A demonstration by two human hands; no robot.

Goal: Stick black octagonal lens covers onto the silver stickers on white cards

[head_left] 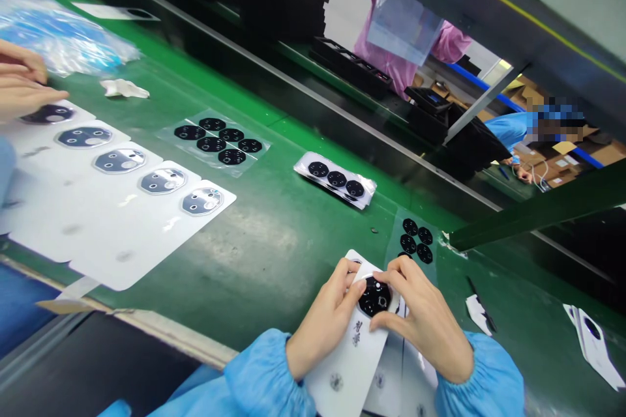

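Note:
A white phone-back-shaped panel [342, 365], with dark printed characters on it, is held tilted at the table's near edge. Near its upper end lies a black octagonal sticker [375, 305] with small round holes. My left hand [325, 316] grips the panel's upper left edge, its thumb against the sticker's rim. Curled around the sticker's right side, the thumb and fingers of my right hand [425, 313] press on the panel. More white panels [411, 371] lie beneath my right wrist. Just beyond my hands is a clear sheet of black stickers [409, 234].
White panels with silvery octagons [147, 221] overlap at left, beside another person's hand [22, 81]. Another sticker sheet [215, 143] and a sticker stack [337, 179] lie farther back. A dark thin tool [482, 303] and white pieces [594, 345] lie right. A green beam [538, 205] slants overhead.

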